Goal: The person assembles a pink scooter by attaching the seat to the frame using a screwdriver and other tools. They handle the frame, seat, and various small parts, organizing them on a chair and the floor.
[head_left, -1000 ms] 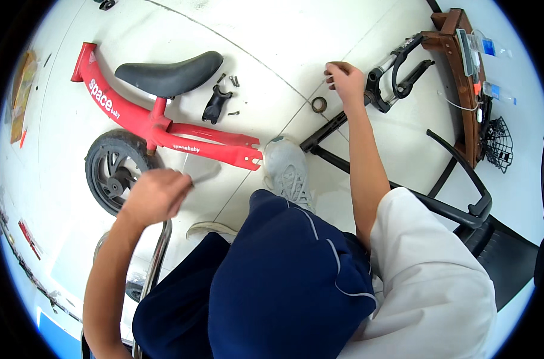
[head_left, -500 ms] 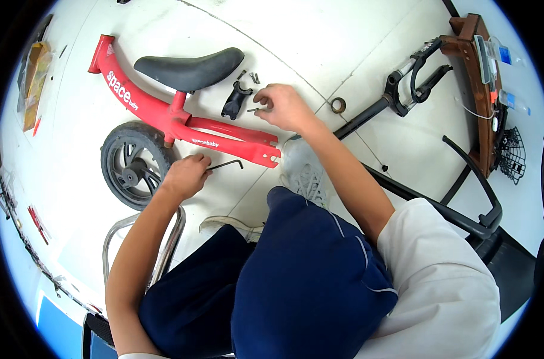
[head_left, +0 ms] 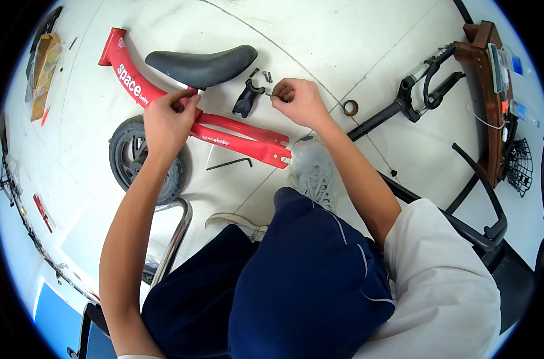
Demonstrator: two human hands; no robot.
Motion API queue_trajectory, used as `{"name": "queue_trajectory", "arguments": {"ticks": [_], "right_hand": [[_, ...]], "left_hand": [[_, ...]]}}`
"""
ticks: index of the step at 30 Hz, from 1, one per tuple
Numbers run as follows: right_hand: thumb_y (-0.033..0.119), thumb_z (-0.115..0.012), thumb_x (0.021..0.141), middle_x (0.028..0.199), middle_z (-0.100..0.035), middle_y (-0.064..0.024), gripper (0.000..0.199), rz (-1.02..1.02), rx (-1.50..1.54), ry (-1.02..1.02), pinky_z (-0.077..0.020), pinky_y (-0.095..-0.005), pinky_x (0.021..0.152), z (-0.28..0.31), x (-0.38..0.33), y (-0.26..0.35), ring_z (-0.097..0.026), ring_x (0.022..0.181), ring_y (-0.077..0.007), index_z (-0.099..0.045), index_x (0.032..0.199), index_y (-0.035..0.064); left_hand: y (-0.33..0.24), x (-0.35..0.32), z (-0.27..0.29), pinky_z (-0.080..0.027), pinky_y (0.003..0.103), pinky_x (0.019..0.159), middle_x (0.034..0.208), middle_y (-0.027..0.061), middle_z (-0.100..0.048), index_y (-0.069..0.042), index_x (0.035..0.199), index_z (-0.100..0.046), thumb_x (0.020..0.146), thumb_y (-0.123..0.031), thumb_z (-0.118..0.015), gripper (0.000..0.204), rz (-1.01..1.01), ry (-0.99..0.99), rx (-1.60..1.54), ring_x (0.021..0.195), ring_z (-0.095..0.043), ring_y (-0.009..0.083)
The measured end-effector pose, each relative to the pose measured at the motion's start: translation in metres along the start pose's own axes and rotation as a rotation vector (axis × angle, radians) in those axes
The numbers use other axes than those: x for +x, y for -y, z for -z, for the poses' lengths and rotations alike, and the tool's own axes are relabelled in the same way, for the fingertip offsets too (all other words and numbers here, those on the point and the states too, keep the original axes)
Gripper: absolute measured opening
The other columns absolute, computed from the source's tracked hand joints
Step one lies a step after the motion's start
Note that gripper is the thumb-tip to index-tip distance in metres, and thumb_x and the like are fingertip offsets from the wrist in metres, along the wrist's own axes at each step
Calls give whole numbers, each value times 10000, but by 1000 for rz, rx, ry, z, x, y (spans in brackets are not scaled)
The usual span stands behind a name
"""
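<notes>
My left hand (head_left: 171, 121) is closed over the red balance-bike frame (head_left: 128, 78), right by the post under the black saddle (head_left: 203, 67). The fingertips are partly hidden there. My right hand (head_left: 300, 100) pinches a small, thin metal bolt (head_left: 270, 94) between thumb and fingers. Its tip points left at the black handlebar stem (head_left: 248, 99) lying on the floor. Several loose bolts (head_left: 267, 76) lie above the stem. A black hex key (head_left: 229, 163) rests on the tiles below the frame's forked rear end. The black wheel (head_left: 164, 179) lies partly behind my left forearm.
A black fork (head_left: 406, 99) lies at the right, near a brown wooden stand (head_left: 484, 42). A dark ring (head_left: 350, 107) is on the floor between my right hand and the fork. My shoe (head_left: 312, 170) is close to the frame's rear end. A chrome tube (head_left: 177, 233) curves beside my left knee.
My left hand has let go of the hex key, leaving it on the floor, and moved up onto the red frame below the saddle. My right hand still pinches the bolt near the stem.
</notes>
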State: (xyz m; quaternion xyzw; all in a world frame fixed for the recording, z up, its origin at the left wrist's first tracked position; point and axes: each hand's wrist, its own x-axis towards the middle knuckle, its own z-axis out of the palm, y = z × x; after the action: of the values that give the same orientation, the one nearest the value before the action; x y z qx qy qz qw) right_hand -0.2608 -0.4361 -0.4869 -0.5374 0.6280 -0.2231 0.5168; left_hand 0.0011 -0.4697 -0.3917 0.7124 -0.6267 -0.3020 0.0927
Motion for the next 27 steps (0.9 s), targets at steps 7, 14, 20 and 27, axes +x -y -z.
{"name": "queue_trajectory", "arguments": {"ticks": [7, 14, 20, 27], "right_hand": [[111, -715, 765, 760, -719, -127, 156, -13, 82, -13, -566, -310, 701, -3, 2, 1, -710, 704, -207, -704, 855, -14], [115, -709, 745, 798, -710, -140, 155, 59, -192, -8, -557, -379, 721, 5, 7, -18, -699, 769, -288, -691, 858, 10], [125, -714, 735, 781, -697, -141, 160, 106, -280, 5, -542, -408, 716, 8, 12, -13, -683, 774, -307, -683, 852, 19], [97, -729, 771, 756, -700, -124, 151, 56, -174, 52, -548, -316, 651, 4, 10, -10, -689, 669, -202, -684, 872, -6]], "left_hand": [[2, 12, -22, -537, 319, 631, 628, 105, -684, -17, 961, -769, 821, -247, -748, 270, 130, 8, -59, 577, -695, 208], [5, 13, -27, -532, 318, 618, 654, 110, -683, 7, 933, -759, 822, -249, -747, 279, 162, -24, -190, 576, -689, 171], [22, 15, -29, -529, 365, 649, 713, 159, -700, 17, 915, -744, 777, -255, -746, 306, 110, -35, -155, 633, -687, 264], [-2, 10, -34, -542, 405, 733, 788, 161, -717, -12, 944, -753, 747, -270, -732, 326, 271, -120, -175, 729, -698, 327]]}}
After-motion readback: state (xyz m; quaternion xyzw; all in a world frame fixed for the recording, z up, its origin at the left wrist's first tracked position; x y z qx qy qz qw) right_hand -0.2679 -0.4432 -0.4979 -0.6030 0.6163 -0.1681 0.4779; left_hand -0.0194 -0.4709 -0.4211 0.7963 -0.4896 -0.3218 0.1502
